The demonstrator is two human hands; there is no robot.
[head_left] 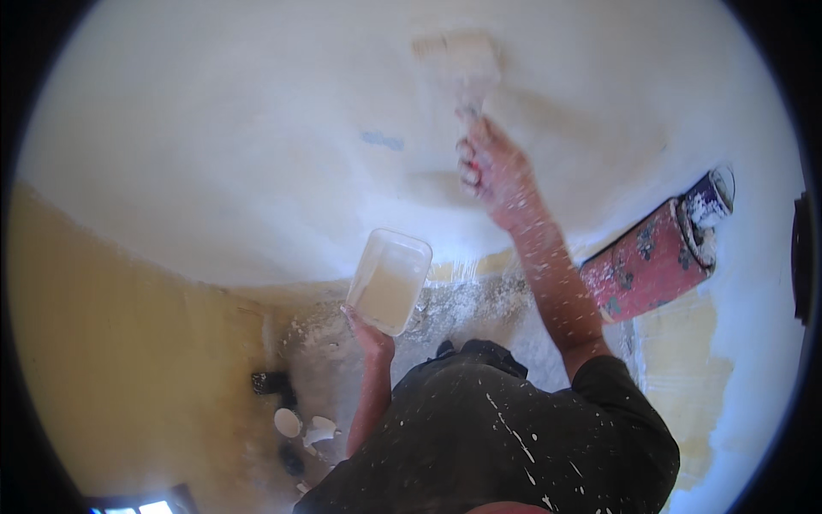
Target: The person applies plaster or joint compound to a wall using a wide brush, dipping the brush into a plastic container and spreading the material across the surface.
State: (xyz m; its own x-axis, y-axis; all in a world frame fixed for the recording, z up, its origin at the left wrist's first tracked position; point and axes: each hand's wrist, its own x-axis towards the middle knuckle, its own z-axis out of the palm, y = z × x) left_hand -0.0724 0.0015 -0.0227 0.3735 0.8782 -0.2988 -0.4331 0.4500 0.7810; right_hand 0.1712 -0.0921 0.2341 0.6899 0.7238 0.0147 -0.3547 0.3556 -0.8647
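Observation:
My right hand, spattered with white paint, is raised and closed round the handle of a wide paintbrush. The brush, blurred by motion, is up against the white-coated wall; whether its bristles touch cannot be made out. Lower down and to the left, my left hand grips the near edge of a rectangular whitish plastic tub. Pale liquid, apparently paint, lies in the tub. A small grey-blue patch shows on the wall left of my right hand.
At right stands a worn red drum with a paint-smeared can on top. Bare yellow wall spreads at left. White and dark items lie on the paint-splashed floor at lower left. A dark object is at the right rim.

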